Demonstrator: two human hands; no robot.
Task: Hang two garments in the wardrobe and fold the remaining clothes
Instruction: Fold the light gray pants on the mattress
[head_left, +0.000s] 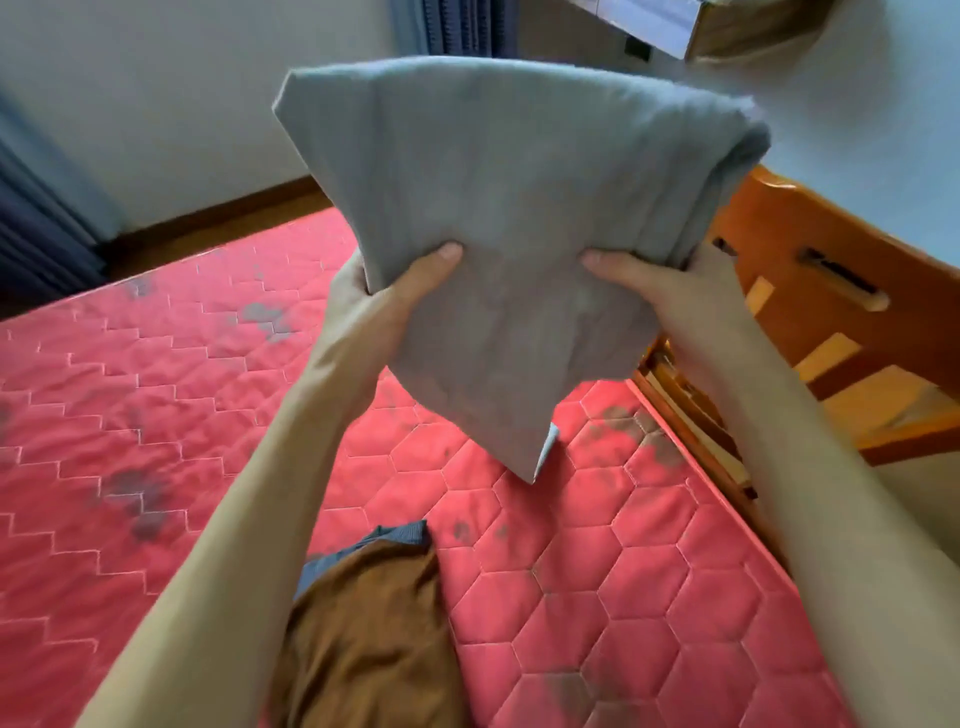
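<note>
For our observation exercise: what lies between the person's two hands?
The folded grey garment, gripped by the left hand and right hand, in the head view.

Red quilted mattress (597, 597), wooden headboard (810, 270), pale wall (182, 104).

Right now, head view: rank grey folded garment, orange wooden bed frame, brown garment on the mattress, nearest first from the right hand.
1. Grey folded garment: gripped by the right hand, held up in front.
2. Orange wooden bed frame: just to its right.
3. Brown crumpled garment: low on the red quilted mattress.
</note>
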